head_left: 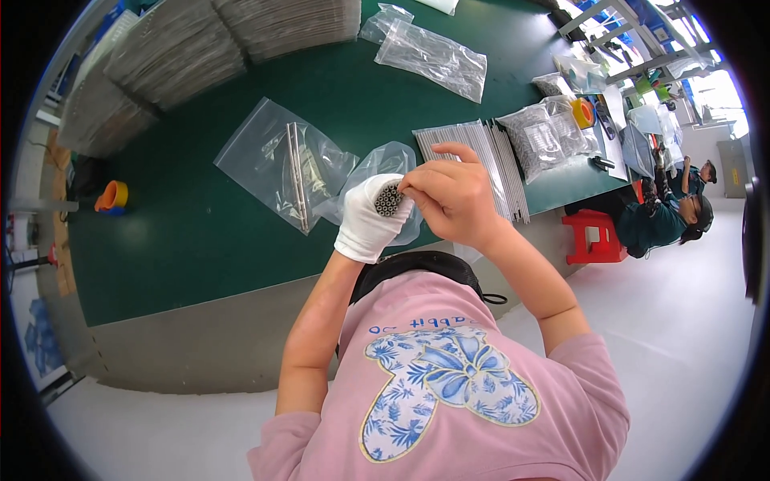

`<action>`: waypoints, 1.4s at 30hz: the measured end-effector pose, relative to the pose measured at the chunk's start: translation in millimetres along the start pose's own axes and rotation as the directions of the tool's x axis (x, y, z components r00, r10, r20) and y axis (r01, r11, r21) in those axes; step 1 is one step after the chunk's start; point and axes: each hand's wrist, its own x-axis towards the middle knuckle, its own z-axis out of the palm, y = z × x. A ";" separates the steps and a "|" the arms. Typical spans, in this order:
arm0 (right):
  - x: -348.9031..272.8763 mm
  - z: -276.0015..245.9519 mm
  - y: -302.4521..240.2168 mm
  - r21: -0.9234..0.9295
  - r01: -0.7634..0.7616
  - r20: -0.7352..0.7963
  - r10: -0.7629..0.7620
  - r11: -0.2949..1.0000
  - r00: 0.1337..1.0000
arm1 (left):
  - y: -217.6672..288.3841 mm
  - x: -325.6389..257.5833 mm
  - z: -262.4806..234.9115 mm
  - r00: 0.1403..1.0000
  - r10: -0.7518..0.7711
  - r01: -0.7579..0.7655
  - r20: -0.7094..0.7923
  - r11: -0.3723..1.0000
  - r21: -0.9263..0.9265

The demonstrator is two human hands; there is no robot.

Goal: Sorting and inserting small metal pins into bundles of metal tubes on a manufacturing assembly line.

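My left hand (368, 226), in a white glove, is wrapped round a bundle of thin metal tubes (389, 201), whose round hollow ends face up toward me. Bare, my right hand (455, 196) pinches with thumb and forefinger at the right edge of that bundle; whatever is between the fingertips is too small to make out. Behind the glove lies a crumpled clear plastic bag (377, 163). To the left, a few long thin tubes (296, 172) rest on a flat clear bag (255, 151). Right of my hands, a row of metal tubes (499, 164) lies side by side.
Stacks of plastic-wrapped goods (176, 52) stand at the far left of the green table (192, 240). Tape rolls (112, 197) sit at the left edge. Filled clear bags (541, 136) lie to the right. Beyond are a red stool (595, 237) and seated people (662, 220).
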 end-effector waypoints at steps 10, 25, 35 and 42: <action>-3.1 -0.5 -0.4 0.048 -0.020 -0.051 0.022 0.999 0.998 | 0.7 0.9 -0.4 1.000 -0.015 0.015 0.011 1.000 -0.028; 0.7 -2.4 -2.7 -0.107 0.078 -0.013 -0.080 0.991 0.997 | 2.0 -0.3 -2.7 1.000 0.023 -0.023 -0.008 1.000 -0.021; 5.3 0.0 2.0 -0.030 0.143 0.018 -0.143 0.989 0.990 | 0.0 -1.0 -1.9 1.000 0.023 -0.022 0.017 0.999 -0.031; 6.9 -0.6 -2.2 -0.073 0.134 -0.061 -0.138 0.988 0.988 | 1.3 -0.2 -2.2 1.000 0.007 -0.006 0.010 0.999 -0.032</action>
